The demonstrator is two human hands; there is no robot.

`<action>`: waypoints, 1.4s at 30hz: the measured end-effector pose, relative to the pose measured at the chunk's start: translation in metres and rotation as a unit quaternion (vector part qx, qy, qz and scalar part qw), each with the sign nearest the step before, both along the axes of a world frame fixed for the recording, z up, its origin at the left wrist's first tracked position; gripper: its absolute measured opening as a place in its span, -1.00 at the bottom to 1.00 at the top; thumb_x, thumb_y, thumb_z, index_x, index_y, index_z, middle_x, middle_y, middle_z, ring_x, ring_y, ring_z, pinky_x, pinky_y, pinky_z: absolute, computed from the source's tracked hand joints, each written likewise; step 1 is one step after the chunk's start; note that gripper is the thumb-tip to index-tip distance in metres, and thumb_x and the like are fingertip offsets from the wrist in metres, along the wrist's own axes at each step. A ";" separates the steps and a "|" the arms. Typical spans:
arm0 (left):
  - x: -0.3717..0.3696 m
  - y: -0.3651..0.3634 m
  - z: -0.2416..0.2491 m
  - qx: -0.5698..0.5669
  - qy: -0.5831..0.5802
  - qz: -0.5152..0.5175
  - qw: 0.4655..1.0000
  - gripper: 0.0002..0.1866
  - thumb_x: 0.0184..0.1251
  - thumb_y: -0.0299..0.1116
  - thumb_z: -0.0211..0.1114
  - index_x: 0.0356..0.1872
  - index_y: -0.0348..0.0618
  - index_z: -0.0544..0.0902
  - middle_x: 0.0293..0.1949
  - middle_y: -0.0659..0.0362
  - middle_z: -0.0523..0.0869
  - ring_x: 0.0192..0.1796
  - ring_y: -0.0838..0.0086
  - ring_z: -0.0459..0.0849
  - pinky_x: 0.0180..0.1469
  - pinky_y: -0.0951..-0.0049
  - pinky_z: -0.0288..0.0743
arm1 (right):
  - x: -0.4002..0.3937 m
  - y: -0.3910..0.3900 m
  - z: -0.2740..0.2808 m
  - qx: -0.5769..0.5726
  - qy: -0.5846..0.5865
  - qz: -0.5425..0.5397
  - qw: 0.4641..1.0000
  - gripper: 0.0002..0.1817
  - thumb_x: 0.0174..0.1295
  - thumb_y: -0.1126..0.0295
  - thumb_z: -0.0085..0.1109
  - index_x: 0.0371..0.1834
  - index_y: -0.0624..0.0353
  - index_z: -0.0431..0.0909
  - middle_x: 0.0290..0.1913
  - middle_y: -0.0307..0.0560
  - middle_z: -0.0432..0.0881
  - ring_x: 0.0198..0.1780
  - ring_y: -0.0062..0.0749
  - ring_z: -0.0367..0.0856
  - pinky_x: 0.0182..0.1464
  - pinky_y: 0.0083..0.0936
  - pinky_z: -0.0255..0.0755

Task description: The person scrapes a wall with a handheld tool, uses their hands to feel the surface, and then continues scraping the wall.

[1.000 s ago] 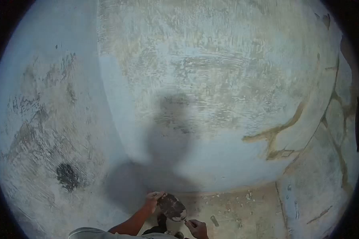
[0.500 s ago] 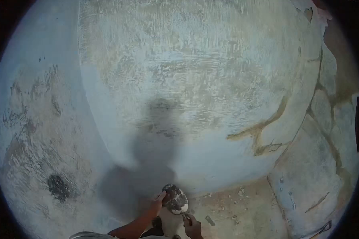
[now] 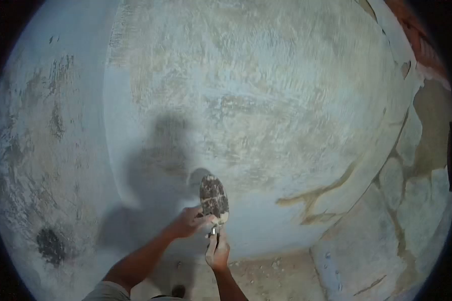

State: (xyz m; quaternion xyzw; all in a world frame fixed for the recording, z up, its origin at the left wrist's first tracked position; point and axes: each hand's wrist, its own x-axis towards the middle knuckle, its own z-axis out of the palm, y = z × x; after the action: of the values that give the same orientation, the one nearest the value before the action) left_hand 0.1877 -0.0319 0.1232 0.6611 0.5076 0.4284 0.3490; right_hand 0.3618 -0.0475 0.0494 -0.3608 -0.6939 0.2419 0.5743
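A round, dark, dish-like thing (image 3: 214,198) with white smears and a pale rim is held up in front of the wall, seen slanted as a narrow oval. My left hand (image 3: 188,223) grips its lower left edge, fingers closed round it. Just below, my right hand (image 3: 218,251) is closed on a small tool (image 3: 214,232) whose short metal part glints near the dish's lower rim. My right fingers hide most of that tool, so I cannot tell its exact kind.
A large wall (image 3: 266,125) with patchy, rough white plaster fills the view. Brown cracks (image 3: 316,200) run across its lower right. A dark patch (image 3: 50,246) marks the left wall. Debris lies on the floor (image 3: 266,273) at the wall's foot. My shadow falls on the wall.
Both hands have risen with the dish and the tool, further out over the wall. The dish has turned from a rounder face to a narrow upright oval. The view has shifted a little.
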 end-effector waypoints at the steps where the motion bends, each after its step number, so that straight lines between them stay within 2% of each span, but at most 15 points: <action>1: -0.011 0.005 0.034 0.049 0.047 -0.005 0.998 -0.63 0.49 -0.13 0.28 -0.06 -0.31 0.65 -0.17 0.07 0.73 -0.04 0.37 0.66 0.05 0.27 0.53 | -0.004 0.020 0.016 0.025 -0.010 -0.004 1.000 -0.60 0.48 0.49 -0.03 0.32 0.42 0.43 -0.33 0.02 0.67 -0.43 -0.33 0.61 -0.31 -0.41 0.52; 2: -0.023 0.011 0.062 0.094 0.098 -0.010 0.991 -0.64 0.47 -0.14 0.30 -0.04 -0.30 0.64 -0.12 0.03 0.72 0.02 0.32 0.66 0.08 0.24 0.54 | -0.009 0.037 0.031 0.047 -0.016 -0.010 0.999 -0.60 0.48 0.51 -0.04 0.33 0.42 0.43 -0.35 0.00 0.66 -0.45 -0.37 0.58 -0.32 -0.43 0.50; 4: -0.054 0.049 0.080 0.323 0.161 0.054 0.931 -0.68 0.44 -0.17 0.33 -0.03 -0.23 0.65 0.09 -0.01 0.62 0.18 0.21 0.61 0.16 0.22 0.53 | -0.014 0.082 0.056 0.085 -0.017 -0.044 0.995 -0.60 0.49 0.51 -0.05 0.34 0.42 0.43 -0.36 0.00 0.65 -0.45 -0.38 0.58 -0.31 -0.43 0.51; 6: -0.094 0.087 0.094 0.355 0.170 0.144 0.908 -0.67 0.38 -0.20 0.36 0.05 -0.15 0.63 0.36 -0.02 0.44 0.41 0.12 0.43 0.38 0.11 0.35 | -0.016 0.113 0.092 0.112 -0.020 -0.086 0.990 -0.58 0.49 0.51 -0.05 0.37 0.42 0.42 -0.37 0.03 0.64 -0.43 -0.33 0.60 -0.29 -0.40 0.52; 8: -0.126 0.098 0.124 0.386 0.319 0.275 0.821 -0.66 0.38 -0.22 0.35 0.08 -0.12 0.63 0.49 -0.02 0.33 0.49 0.07 0.32 0.49 0.04 0.17 | -0.020 0.140 0.125 0.157 -0.022 -0.120 0.980 -0.57 0.49 0.51 -0.04 0.38 0.41 0.41 -0.36 0.08 0.64 -0.40 -0.23 0.63 -0.26 -0.36 0.53; 10: -0.167 0.117 0.129 0.471 0.294 0.349 0.755 -0.66 0.39 -0.11 0.33 0.04 -0.07 0.68 0.54 0.00 0.31 0.52 0.04 0.31 0.51 -0.14 0.05 | -0.025 0.165 0.136 0.220 -0.022 -0.147 0.964 -0.57 0.48 0.52 -0.03 0.38 0.41 0.41 -0.34 0.13 0.66 -0.36 -0.15 0.66 -0.23 -0.33 0.54; 13: -0.213 0.121 0.126 0.488 0.427 0.404 0.645 -0.63 0.46 -0.13 0.25 0.20 0.03 0.65 0.56 0.07 0.30 0.57 0.08 0.25 0.55 -0.20 -0.05 | -0.035 0.173 0.148 0.201 -0.043 -0.161 0.965 -0.57 0.46 0.54 -0.01 0.37 0.42 0.42 -0.31 0.21 0.66 -0.31 -0.03 0.68 -0.18 -0.31 0.54; 16: -0.228 0.144 0.109 0.569 0.439 0.380 0.582 -0.59 0.51 -0.13 0.18 0.30 0.10 0.59 0.55 0.13 0.33 0.59 0.12 0.21 0.58 -0.25 -0.14 | -0.049 0.189 0.183 0.243 -0.056 -0.192 0.949 -0.57 0.44 0.55 0.02 0.35 0.44 0.43 -0.30 0.25 0.65 -0.32 -0.03 0.68 -0.19 -0.31 0.54; 18: -0.231 0.152 0.102 0.558 0.426 0.389 0.597 -0.57 0.52 -0.13 0.15 0.35 0.14 0.55 0.54 0.14 0.34 0.59 0.14 0.22 0.59 -0.25 -0.16 | -0.048 0.185 0.192 0.193 -0.076 -0.191 0.959 -0.57 0.43 0.56 0.05 0.35 0.43 0.44 -0.33 0.22 0.64 -0.38 -0.13 0.67 -0.26 -0.36 0.54; 25: -0.235 0.156 0.099 0.554 0.412 0.395 0.606 -0.56 0.54 -0.09 0.12 0.36 0.18 0.54 0.49 0.18 0.44 0.58 0.18 0.25 0.60 -0.20 -0.12 | -0.054 0.176 0.171 0.199 -0.078 -0.203 0.956 -0.61 0.41 0.63 0.04 0.29 0.48 0.46 -0.43 0.11 0.62 -0.48 -0.31 0.61 -0.36 -0.47 0.49; 26: -0.236 0.157 0.100 0.561 0.416 0.388 0.601 -0.56 0.56 -0.08 0.10 0.36 0.14 0.54 0.49 0.15 0.43 0.58 0.14 0.25 0.60 -0.22 -0.14 | -0.055 0.182 0.177 0.260 -0.072 -0.216 0.938 -0.62 0.40 0.64 0.05 0.27 0.48 0.48 -0.43 0.07 0.62 -0.48 -0.37 0.60 -0.38 -0.50 0.48; 29: -0.238 0.156 0.102 0.569 0.425 0.371 0.599 -0.56 0.60 -0.07 0.05 0.36 0.06 0.53 0.50 0.09 0.41 0.59 0.06 0.23 0.59 -0.26 -0.17 | -0.056 0.175 0.171 0.197 -0.075 -0.211 0.954 -0.61 0.40 0.64 0.05 0.28 0.47 0.48 -0.45 0.05 0.61 -0.49 -0.39 0.58 -0.38 -0.51 0.48; 34: -0.239 0.154 0.103 0.577 0.405 0.364 0.609 -0.63 0.51 -0.10 0.14 0.25 0.18 0.65 0.45 0.15 0.49 0.54 0.11 0.33 0.60 -0.17 -0.12 | -0.064 0.161 0.186 0.116 -0.095 -0.215 0.965 -0.58 0.40 0.59 0.10 0.31 0.48 0.46 -0.33 0.30 0.68 -0.33 -0.04 0.75 -0.26 -0.39 0.57; 37: -0.242 0.155 0.099 0.574 0.393 0.359 0.622 -0.63 0.51 -0.12 0.15 0.24 0.15 0.65 0.43 0.13 0.52 0.54 0.10 0.33 0.60 -0.18 -0.11 | -0.063 0.163 0.178 0.162 -0.093 -0.215 0.959 -0.59 0.39 0.59 0.10 0.28 0.51 0.47 -0.27 0.35 0.70 -0.26 0.02 0.78 -0.20 -0.37 0.60; 42: -0.243 0.151 0.104 0.580 0.389 0.343 0.628 -0.68 0.48 -0.18 0.18 0.18 0.13 0.67 0.41 0.12 0.54 0.54 0.10 0.33 0.60 -0.17 -0.12 | -0.070 0.154 0.177 0.114 -0.069 -0.203 0.970 -0.59 0.40 0.58 0.11 0.29 0.50 0.46 -0.20 0.40 0.71 -0.21 0.06 0.79 -0.14 -0.35 0.61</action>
State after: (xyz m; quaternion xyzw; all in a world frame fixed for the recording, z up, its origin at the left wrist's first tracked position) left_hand -0.0558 0.1189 0.2269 0.6104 0.4324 0.4262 -0.5088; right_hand 0.2921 0.1067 0.2265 -0.4422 -0.6670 0.0143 0.5995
